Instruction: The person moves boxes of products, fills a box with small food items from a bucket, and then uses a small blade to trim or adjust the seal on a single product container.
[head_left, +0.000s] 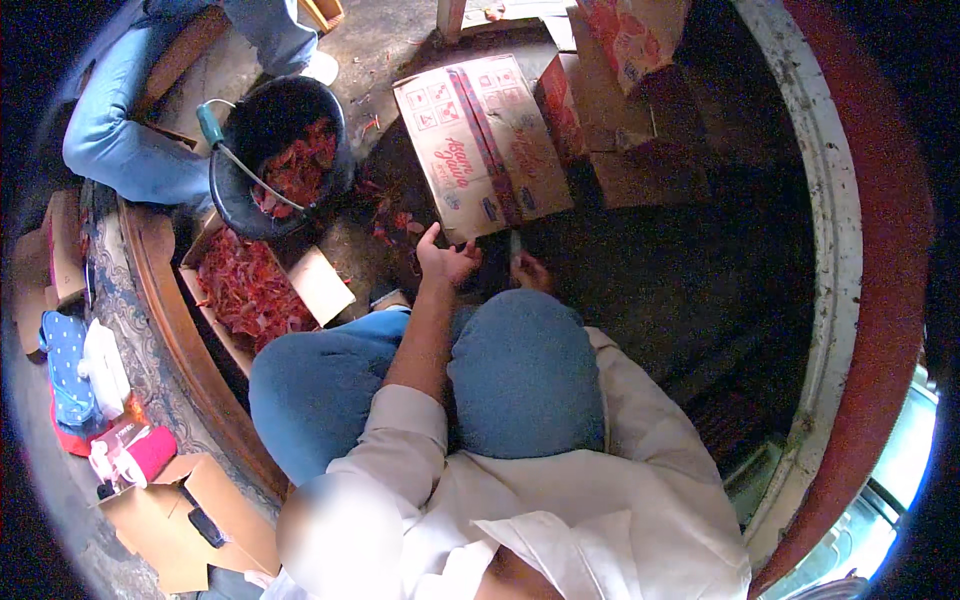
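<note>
A printed brown cardboard box (495, 150) with a dark tape strip lies ahead of me. At its near edge, my left hand (447, 258) is open, fingers spread and partly bent, touching or nearly touching the cardboard. Just to the right, my right hand (532, 270), partly hidden behind my knee, grips a small pale narrow object (516, 243), possibly a blade. Loose red peelings (395, 220) lie on the dark floor left of the box.
A black bucket (240, 200) and open carton (335, 290) hold red peelings. Someone's jeaned legs (130, 150) are at upper left. More cardboard (645, 175) stands right of the box; a white-edged frame (825, 300) curves beyond. Bags (70, 365) and cardboard (150, 530) lie left.
</note>
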